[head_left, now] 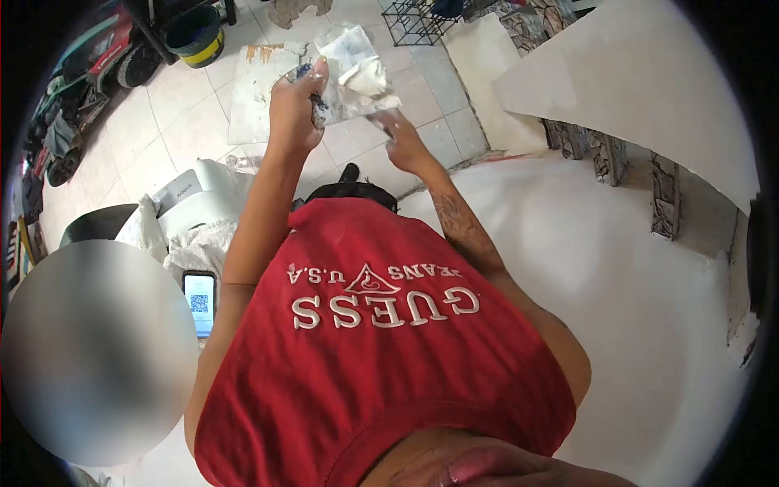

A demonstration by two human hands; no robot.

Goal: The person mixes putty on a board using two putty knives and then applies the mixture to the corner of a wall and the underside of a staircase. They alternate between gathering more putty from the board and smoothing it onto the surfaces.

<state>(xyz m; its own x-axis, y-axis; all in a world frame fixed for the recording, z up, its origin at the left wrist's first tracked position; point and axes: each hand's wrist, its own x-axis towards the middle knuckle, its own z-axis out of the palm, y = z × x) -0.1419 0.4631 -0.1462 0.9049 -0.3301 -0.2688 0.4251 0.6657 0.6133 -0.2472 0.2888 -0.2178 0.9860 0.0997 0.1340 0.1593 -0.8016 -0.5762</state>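
My left hand [300,101] is closed round the near left edge of a pale, partly see-through flat sheet [334,101], with dark smears at the grip. A lump of thick white paste [365,79] sits on the sheet. My right hand [403,140] is closed round a thin flat tool [380,123], partly hidden and blurred, which looks like a putty knife; its tip is close to the sheet's lower right edge. Behind my left hand, a stained whitish board [247,101] appears to lie on the tiles.
A dark bucket with a yellow band [197,49] stands upper left near toy-like vehicles [97,89]. A black wire rack [418,20] is at the top. Left of me are a white appliance [199,199] and a phone [199,302]. Stone-patterned steps [608,157] jut from the right.
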